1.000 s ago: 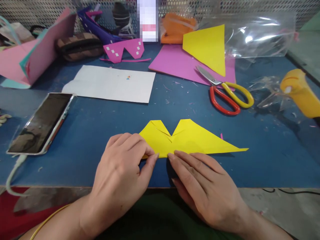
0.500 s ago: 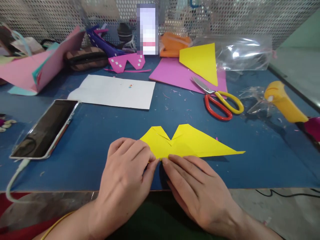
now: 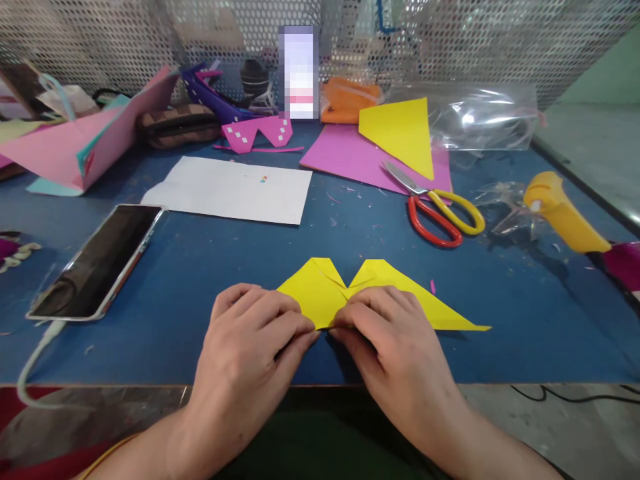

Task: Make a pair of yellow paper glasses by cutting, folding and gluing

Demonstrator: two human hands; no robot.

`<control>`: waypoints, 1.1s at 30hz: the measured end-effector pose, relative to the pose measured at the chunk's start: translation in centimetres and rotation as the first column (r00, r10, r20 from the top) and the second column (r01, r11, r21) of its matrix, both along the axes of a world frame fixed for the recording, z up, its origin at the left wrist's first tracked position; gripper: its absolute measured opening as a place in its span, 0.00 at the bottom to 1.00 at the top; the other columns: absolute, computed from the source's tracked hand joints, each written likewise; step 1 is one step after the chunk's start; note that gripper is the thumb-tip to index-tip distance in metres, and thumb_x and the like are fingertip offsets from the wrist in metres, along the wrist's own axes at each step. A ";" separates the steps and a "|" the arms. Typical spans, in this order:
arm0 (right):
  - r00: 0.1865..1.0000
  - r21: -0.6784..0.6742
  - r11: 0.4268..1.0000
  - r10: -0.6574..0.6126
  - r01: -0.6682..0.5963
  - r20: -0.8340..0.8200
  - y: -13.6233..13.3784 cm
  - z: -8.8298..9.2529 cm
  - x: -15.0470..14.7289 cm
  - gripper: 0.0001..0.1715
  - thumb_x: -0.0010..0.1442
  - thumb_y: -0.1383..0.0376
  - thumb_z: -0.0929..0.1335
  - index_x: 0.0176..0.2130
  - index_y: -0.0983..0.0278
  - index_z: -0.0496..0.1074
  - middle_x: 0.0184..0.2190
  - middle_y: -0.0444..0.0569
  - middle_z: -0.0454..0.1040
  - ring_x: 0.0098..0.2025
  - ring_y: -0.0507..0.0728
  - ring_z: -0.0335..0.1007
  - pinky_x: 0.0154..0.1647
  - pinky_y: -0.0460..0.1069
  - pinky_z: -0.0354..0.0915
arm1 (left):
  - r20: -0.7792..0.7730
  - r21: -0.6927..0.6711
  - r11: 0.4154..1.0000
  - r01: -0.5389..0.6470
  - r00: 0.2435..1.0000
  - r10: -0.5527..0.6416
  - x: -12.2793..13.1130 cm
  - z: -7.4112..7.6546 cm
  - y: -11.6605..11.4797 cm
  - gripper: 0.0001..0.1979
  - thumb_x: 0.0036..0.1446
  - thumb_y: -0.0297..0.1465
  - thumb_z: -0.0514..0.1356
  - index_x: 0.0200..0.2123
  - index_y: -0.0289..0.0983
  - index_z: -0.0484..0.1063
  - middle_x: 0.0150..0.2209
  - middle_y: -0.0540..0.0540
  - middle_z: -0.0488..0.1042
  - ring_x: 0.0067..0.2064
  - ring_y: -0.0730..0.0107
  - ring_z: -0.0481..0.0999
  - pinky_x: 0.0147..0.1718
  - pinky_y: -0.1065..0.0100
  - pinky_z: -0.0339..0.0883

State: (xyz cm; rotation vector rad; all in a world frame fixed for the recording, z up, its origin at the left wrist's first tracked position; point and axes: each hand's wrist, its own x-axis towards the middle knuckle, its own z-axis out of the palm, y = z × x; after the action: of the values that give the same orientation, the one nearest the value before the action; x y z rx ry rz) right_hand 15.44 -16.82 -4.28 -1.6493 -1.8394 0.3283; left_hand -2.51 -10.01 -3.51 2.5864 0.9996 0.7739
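Note:
A folded yellow paper shape (image 3: pixel 320 293) with two peaks and a long right point lies on the blue table (image 3: pixel 525 313) near its front edge. My left hand (image 3: pixel 250 340) pinches the paper's lower edge at the middle, fingers closed, covering its left end. My right hand (image 3: pixel 385 333) rests over the paper's middle right, its fingers curled and pinching the same lower edge, fingertips touching those of the left.
A phone (image 3: pixel 100 260) with a cable lies at left. Behind are a white sheet (image 3: pixel 230 190), pink paper glasses (image 3: pixel 257 132), a magenta sheet (image 3: pixel 345 157) bearing a yellow triangle (image 3: pixel 403 130), scissors (image 3: pixel 435 207), a yellow glue gun (image 3: pixel 565 213), a clear bag (image 3: pixel 480 117) and a pink folder (image 3: pixel 75 150).
My right hand has moved up onto the yellow paper and curled from flat fingers into a pinch. The left hand keeps its hold. The view has tilted slightly.

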 end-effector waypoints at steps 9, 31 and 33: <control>1.000 -0.010 1.000 -0.006 0.005 -0.025 0.3 0.1 -0.3 0.10 0.66 0.70 0.65 0.32 0.63 0.72 0.32 0.47 0.72 0.36 0.56 0.64 0.37 0.54 0.57 | -0.042 -0.092 0.995 0.028 0.999 -0.032 0.2 0.2 0.4 0.07 0.63 0.28 0.60 0.33 0.43 0.75 0.34 0.55 0.77 0.37 0.70 0.74 0.45 0.59 0.58; 0.997 -0.049 0.996 -0.069 0.070 0.022 0.4 -0.2 -0.8 0.06 0.64 0.72 0.64 0.34 0.62 0.65 0.33 0.48 0.70 0.36 0.58 0.64 0.36 0.55 0.60 | -0.229 -0.081 0.996 0.042 0.972 -0.060 0.8 0.5 1.4 0.11 0.62 0.27 0.56 0.27 0.40 0.60 0.29 0.50 0.66 0.33 0.64 0.64 0.36 0.59 0.57; 0.996 0.037 0.995 -0.089 0.089 -0.007 0.0 -0.2 -0.6 0.06 0.64 0.72 0.65 0.42 0.63 0.68 0.39 0.50 0.73 0.42 0.59 0.68 0.41 0.56 0.64 | -0.224 -0.091 0.995 0.042 0.973 -0.061 0.7 0.5 1.4 0.11 0.62 0.27 0.57 0.27 0.39 0.61 0.29 0.50 0.66 0.33 0.64 0.65 0.36 0.59 0.57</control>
State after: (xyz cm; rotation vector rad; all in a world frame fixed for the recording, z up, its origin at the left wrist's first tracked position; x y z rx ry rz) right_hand 14.79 -16.84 -4.51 -1.6969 -1.7518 0.2576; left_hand -1.81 -8.59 -3.03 2.6569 0.9984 0.4195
